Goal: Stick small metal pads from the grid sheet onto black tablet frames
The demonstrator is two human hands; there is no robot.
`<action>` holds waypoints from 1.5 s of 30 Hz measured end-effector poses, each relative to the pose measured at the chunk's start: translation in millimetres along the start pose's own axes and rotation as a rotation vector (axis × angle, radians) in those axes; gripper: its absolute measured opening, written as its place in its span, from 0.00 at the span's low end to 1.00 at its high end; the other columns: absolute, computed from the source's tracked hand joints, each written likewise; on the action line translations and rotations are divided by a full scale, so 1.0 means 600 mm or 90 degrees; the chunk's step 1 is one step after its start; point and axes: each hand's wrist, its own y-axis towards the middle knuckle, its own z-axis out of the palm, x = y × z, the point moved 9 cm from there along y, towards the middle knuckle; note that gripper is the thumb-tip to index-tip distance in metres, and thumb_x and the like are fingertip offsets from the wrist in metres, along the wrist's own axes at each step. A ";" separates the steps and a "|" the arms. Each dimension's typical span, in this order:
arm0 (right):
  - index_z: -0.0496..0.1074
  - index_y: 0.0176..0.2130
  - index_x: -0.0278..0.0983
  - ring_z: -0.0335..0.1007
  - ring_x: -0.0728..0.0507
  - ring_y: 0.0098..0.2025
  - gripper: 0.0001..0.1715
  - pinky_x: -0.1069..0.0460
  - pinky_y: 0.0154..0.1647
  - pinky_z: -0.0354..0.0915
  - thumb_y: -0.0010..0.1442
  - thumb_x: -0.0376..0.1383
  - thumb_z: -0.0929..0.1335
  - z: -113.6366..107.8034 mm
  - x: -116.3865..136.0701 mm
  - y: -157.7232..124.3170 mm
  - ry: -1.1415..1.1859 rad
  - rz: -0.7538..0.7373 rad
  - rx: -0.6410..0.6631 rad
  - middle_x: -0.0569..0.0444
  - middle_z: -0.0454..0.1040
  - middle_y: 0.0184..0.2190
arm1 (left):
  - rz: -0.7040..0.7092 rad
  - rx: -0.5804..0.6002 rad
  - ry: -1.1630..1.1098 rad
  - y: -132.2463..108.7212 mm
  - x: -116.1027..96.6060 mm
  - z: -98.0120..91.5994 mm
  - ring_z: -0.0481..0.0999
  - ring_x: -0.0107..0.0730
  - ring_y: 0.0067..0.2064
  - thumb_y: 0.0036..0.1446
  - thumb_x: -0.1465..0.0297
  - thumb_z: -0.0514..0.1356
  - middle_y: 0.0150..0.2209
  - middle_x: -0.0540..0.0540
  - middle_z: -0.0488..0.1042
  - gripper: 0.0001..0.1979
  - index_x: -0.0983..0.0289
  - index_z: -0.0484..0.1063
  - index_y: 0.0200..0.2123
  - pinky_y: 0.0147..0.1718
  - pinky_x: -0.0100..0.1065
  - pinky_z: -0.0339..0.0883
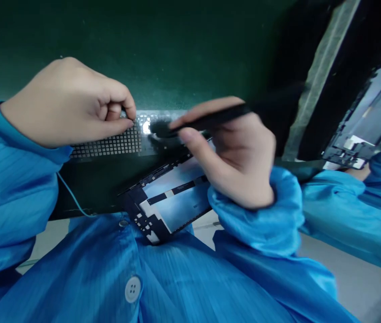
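A clear sheet with rows of small square pieces (119, 144) lies on the green mat. My left hand (86, 103) rests at its upper edge, with thumb and index finger pinched together; what they hold, if anything, is too small to make out. Between the fingers of my right hand (234, 148) is a black pen-like tool (214, 117), pointing left over the sheet's bare right part. The tool's tip is smeared by motion. Below the sheet, a dark device frame (173, 193) with a shiny panel lies tilted at the mat's near edge, partly under my right hand.
The green mat (163, 49) spans the back. A grey strip (318, 76) runs along a black band at the right. Beyond it are another device frame (378, 98) and a person's blue sleeve (355, 211). A thin blue cord (72, 195) hangs by my left sleeve.
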 end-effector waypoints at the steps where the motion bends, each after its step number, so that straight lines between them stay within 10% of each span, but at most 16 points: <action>1: 0.81 0.49 0.47 0.88 0.39 0.52 0.08 0.41 0.61 0.85 0.73 0.44 0.78 0.023 -0.002 0.024 0.018 -0.009 0.069 0.55 0.88 0.47 | -0.001 0.005 -0.002 0.001 -0.001 0.000 0.77 0.27 0.30 0.68 0.41 0.44 0.30 0.48 0.77 0.39 0.59 0.88 0.45 0.54 0.50 0.79; 4: 0.81 0.48 0.48 0.88 0.41 0.51 0.07 0.44 0.59 0.85 0.72 0.43 0.79 0.074 -0.017 0.070 0.046 -0.048 0.193 0.56 0.89 0.47 | -0.017 0.028 0.016 0.006 -0.005 0.004 0.82 0.32 0.34 0.67 0.47 0.49 0.30 0.48 0.77 0.32 0.60 0.87 0.45 0.56 0.51 0.80; 11: 0.81 0.47 0.48 0.87 0.40 0.51 0.13 0.43 0.59 0.86 0.70 0.51 0.80 0.081 -0.040 0.069 0.058 0.005 0.184 0.56 0.89 0.47 | -0.080 0.082 0.077 0.009 -0.009 0.015 0.87 0.33 0.47 0.68 0.62 0.61 0.32 0.42 0.77 0.13 0.58 0.85 0.45 0.62 0.38 0.76; 19: 0.80 0.47 0.45 0.88 0.44 0.45 0.18 0.46 0.51 0.85 0.71 0.54 0.78 0.055 -0.058 0.073 0.232 0.013 0.167 0.56 0.90 0.44 | -0.042 0.041 -0.003 0.006 -0.001 0.004 0.81 0.34 0.36 0.69 0.49 0.53 0.30 0.47 0.75 0.26 0.59 0.87 0.45 0.56 0.45 0.77; 26: 0.85 0.45 0.48 0.82 0.43 0.32 0.09 0.48 0.29 0.77 0.69 0.47 0.80 -0.136 -0.090 -0.153 0.177 0.123 -0.246 0.55 0.88 0.37 | 0.019 0.001 0.163 -0.051 -0.113 0.037 0.74 0.43 0.27 0.71 0.35 0.44 0.35 0.58 0.77 0.38 0.59 0.80 0.42 0.22 0.41 0.59; 30: 0.83 0.48 0.44 0.89 0.42 0.42 0.06 0.47 0.43 0.85 0.71 0.39 0.78 -0.153 -0.102 -0.272 0.080 0.182 -0.281 0.54 0.89 0.39 | 0.042 0.065 0.226 -0.091 -0.168 0.104 0.82 0.68 0.53 0.67 0.41 0.58 0.54 0.72 0.78 0.36 0.64 0.77 0.62 0.38 0.57 0.84; 35: 0.82 0.50 0.44 0.89 0.43 0.46 0.06 0.47 0.51 0.85 0.73 0.36 0.76 -0.143 -0.116 -0.304 0.095 0.134 -0.312 0.53 0.89 0.41 | 0.049 0.101 0.178 -0.096 -0.165 0.127 0.79 0.71 0.58 0.69 0.42 0.56 0.56 0.71 0.77 0.34 0.60 0.74 0.64 0.55 0.66 0.81; 45: 0.80 0.53 0.44 0.88 0.42 0.47 0.15 0.44 0.50 0.84 0.72 0.27 0.73 -0.129 -0.103 -0.298 0.045 0.060 -0.290 0.52 0.87 0.43 | 0.008 0.092 0.155 -0.087 -0.159 0.115 0.79 0.68 0.47 0.70 0.38 0.49 0.48 0.67 0.75 0.32 0.54 0.73 0.59 0.43 0.70 0.80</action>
